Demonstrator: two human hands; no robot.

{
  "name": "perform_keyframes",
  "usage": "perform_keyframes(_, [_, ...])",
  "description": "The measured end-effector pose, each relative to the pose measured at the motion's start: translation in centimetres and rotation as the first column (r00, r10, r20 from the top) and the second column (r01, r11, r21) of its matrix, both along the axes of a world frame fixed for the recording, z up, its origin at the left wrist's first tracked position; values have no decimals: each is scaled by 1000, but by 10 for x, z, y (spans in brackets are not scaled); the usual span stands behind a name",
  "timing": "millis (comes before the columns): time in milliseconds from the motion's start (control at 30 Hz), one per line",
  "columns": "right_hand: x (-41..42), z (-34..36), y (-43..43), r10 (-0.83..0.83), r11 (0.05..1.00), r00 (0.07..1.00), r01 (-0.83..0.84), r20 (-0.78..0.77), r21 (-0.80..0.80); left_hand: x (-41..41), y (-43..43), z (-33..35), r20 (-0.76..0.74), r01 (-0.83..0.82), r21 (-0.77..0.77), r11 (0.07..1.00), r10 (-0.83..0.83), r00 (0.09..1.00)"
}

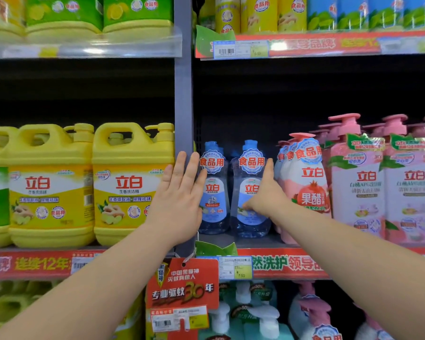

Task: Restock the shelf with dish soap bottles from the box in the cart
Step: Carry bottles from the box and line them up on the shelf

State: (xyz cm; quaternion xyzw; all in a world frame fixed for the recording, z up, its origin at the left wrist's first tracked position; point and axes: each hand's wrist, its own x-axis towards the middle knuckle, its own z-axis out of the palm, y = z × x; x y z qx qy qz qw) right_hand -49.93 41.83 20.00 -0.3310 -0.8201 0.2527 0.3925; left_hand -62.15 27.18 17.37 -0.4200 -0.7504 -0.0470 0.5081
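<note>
Fingers [268,173] against blue soap bottles [250,190] on shelf [253,240]

- A grey upright post [183,94] splits the shelving I face.
- Left of it, a clear-fronted shelf edge [84,49].
- Right of it, red price strips [329,44].
- Dark recess behind.

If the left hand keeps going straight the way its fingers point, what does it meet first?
Probably the grey shelf upright: the left hand lies flat with fingers angled up along it, beside the left clear blue bottle. Depth is unclear; it may already touch the upright.
</note>
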Motion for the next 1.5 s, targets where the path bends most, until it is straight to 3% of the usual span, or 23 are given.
perform_keyframes(400, [-13, -1, 12, 32, 997, 999, -34, -20, -65, -1, 1, 0, -3, 9, -10, 1000, -10, 1000])
perform_keyframes(633, [-13, -6, 10, -8, 1000, 1000, 8, -21, 15, -3, 2, -1, -10, 9, -13, 1000, -9, 1000])
perform_keyframes(833, [-1, -5, -2, -47, 975, 996, 30, 73, 220, 0, 1, 1, -1, -1, -30, 1000, 1, 1000])
perform_keyframes(967, [18, 2, -20, -60, 886, 983, -28, 175, 463, 12, -6, 7, 56, 50, -42, 998, -48, 997])
perform_keyframes(1067, [39, 3, -36, -195, 753, 935, -51, 296, 656, 26, -17, 8, 131, 129, -31, 991, -124, 984])
perform_keyframes(1167, [63, -8, -52, -346, 682, 853, -58, 391, 729, 40, -26, -1, 183, 243, -26, 970, -234, 955])
perform_keyframes(1267, [91, -25, -65, -441, 706, 775, -13, 453, 709, 53, -30, -18, 159, 348, -38, 937, -338, 927])
perform_keyframes(1500, [168, -62, -82, -519, 815, 591, 125, 617, 566, 101, -13, -63, 291, 481, -173, 859, -422, 859])
